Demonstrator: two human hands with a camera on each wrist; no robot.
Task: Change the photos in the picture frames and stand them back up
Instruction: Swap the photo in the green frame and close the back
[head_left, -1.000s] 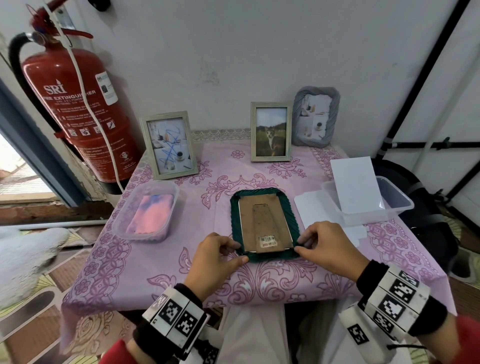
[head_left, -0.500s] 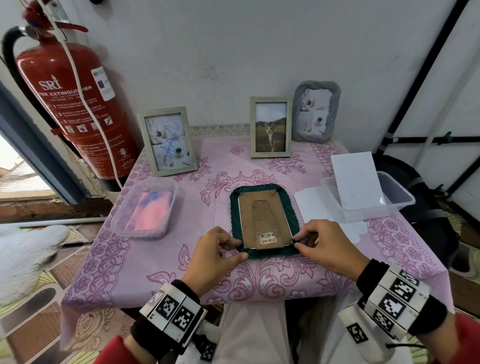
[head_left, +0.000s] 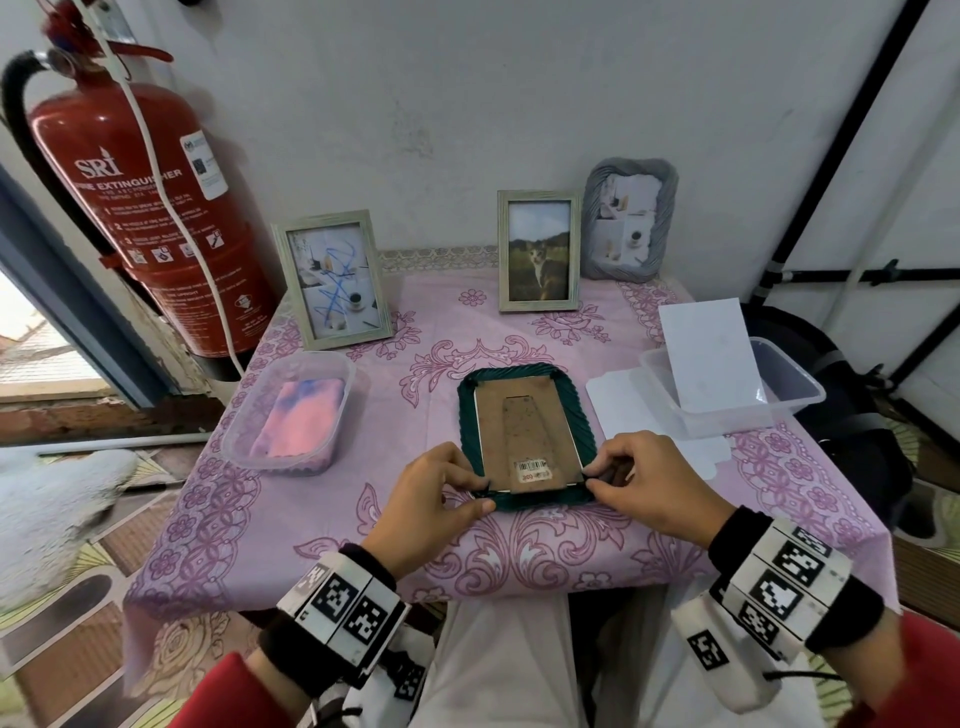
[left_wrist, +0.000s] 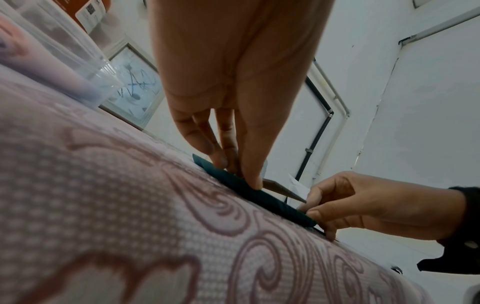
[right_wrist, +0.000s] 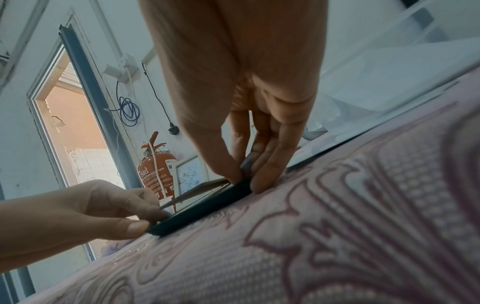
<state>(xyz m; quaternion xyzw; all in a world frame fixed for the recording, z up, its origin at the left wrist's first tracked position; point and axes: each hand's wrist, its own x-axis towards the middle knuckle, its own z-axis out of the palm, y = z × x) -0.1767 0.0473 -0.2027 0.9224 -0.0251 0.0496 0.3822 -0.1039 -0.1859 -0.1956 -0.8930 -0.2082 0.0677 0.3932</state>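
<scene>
A dark green picture frame (head_left: 524, 384) lies face down in the middle of the table, its brown backing board (head_left: 524, 436) with a barcode sticker facing up. My left hand (head_left: 485, 494) pinches its near left corner, thumb on the front edge. My right hand (head_left: 592, 478) pinches the near right corner. In the left wrist view my left fingertips (left_wrist: 221, 160) press on the green frame (left_wrist: 259, 195), and the backing board (left_wrist: 283, 190) stands slightly raised at its near edge. The right wrist view shows my right hand (right_wrist: 244, 179) on the green frame (right_wrist: 202, 209).
Three frames stand at the back: a pale one with a scribbled photo (head_left: 335, 278), one with a cat photo (head_left: 538, 252), and a grey one (head_left: 628, 221). A clear tub (head_left: 244, 441) sits left, another tub (head_left: 800, 384) with a white sheet (head_left: 709, 353) right. A fire extinguisher (head_left: 140, 208) stands far left.
Both hands stay at the frame's near corners. Only the head view has shifted a little.
</scene>
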